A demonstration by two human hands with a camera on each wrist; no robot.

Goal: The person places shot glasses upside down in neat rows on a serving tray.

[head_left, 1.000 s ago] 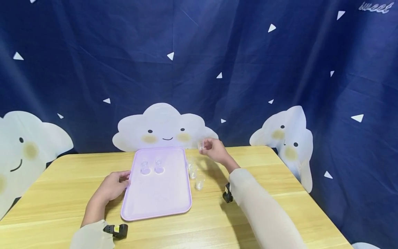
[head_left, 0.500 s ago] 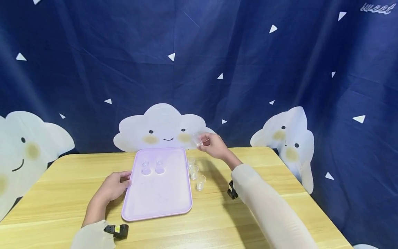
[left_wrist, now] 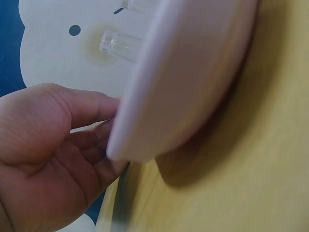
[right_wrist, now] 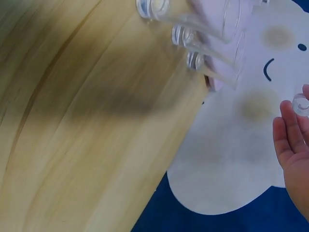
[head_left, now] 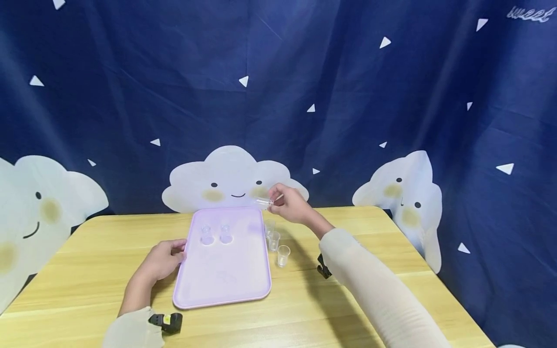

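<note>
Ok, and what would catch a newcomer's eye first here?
Probably the dark blue backdrop, with the smiling white cloud behind the pale purple tray. Next, the right hand holding a clear cup tipped sideways near the tray's far right corner. Then the two upside-down cups on the tray, whose left edge the left hand holds.

The word "sweet" [head_left: 531, 13] reads in pale slanted letters high on the far right of the dark blue curtain [head_left: 348, 67], while a yellow sticker [head_left: 167, 319] on one black wrist camera [head_left: 176, 323] is too small to read.
</note>
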